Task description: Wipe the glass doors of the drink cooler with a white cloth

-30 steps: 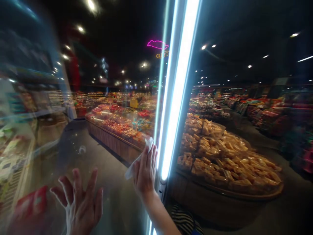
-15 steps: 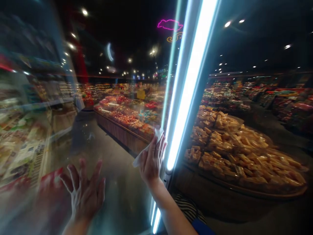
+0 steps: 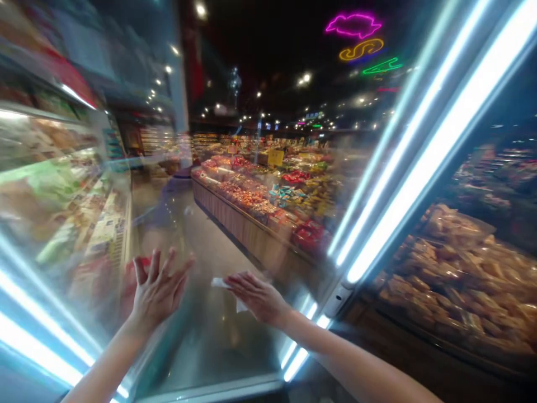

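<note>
My left hand (image 3: 157, 288) lies with its fingers spread on or just over a glass panel (image 3: 201, 358). In my right hand (image 3: 258, 296) is a thin white cloth (image 3: 220, 282), possibly a paper wipe. The palm keeps the cloth flat to the glass, and its corners show past the fingertips and below the hand. Most of the cloth is hidden under the hand. Both hands are low in the view, the right one a little right of the left.
A bright light tube (image 3: 436, 145) runs slanting along the panel's right side, and more light strips (image 3: 37, 324) lie at lower left. Bins of wrapped goods (image 3: 474, 280) stand at right. A wood-sided produce display (image 3: 235, 215) and a lit shelf (image 3: 104, 224) appear in the glass.
My right hand has moved left and down across the glass with the cloth, away from the light tube. My left hand remains spread. The camera view has turned and tilted.
</note>
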`<action>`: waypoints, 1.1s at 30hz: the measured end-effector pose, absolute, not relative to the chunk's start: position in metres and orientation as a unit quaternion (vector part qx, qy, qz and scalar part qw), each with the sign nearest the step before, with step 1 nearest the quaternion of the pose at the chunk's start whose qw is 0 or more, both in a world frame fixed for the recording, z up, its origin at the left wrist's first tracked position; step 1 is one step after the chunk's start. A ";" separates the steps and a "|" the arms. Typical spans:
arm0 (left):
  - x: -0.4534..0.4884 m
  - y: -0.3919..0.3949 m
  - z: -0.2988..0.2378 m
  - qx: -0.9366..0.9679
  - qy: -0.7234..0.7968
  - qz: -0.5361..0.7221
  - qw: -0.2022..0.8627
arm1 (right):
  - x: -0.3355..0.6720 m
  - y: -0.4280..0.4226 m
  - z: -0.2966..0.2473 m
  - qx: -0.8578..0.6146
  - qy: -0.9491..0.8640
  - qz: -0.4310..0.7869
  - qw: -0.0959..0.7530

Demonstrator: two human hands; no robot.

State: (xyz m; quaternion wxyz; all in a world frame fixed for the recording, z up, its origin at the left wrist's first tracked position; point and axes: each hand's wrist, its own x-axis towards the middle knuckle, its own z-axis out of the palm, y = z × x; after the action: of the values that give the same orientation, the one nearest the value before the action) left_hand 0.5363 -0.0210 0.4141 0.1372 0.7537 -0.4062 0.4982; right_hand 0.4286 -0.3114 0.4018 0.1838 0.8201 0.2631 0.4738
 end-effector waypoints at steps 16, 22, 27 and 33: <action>0.599 0.250 0.369 0.776 -0.324 0.499 0.209 | 0.517 -0.005 0.464 0.845 0.309 0.395 0.184; 0.592 0.288 0.364 0.788 -0.260 0.487 0.271 | 0.529 0.079 0.468 0.841 0.394 0.344 0.139; 0.580 0.308 0.368 0.778 -0.225 0.496 0.314 | 0.543 0.124 0.472 0.843 0.348 0.375 0.166; 0.573 0.319 0.372 0.766 -0.217 0.505 0.332 | 0.563 0.172 0.508 0.828 0.358 0.390 0.182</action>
State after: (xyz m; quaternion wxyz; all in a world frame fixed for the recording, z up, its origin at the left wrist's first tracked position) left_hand 0.5732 0.3193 0.3723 0.3325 0.7663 -0.2171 0.5050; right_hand 0.5626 0.1719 0.5081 0.1825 0.8284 0.3580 0.3902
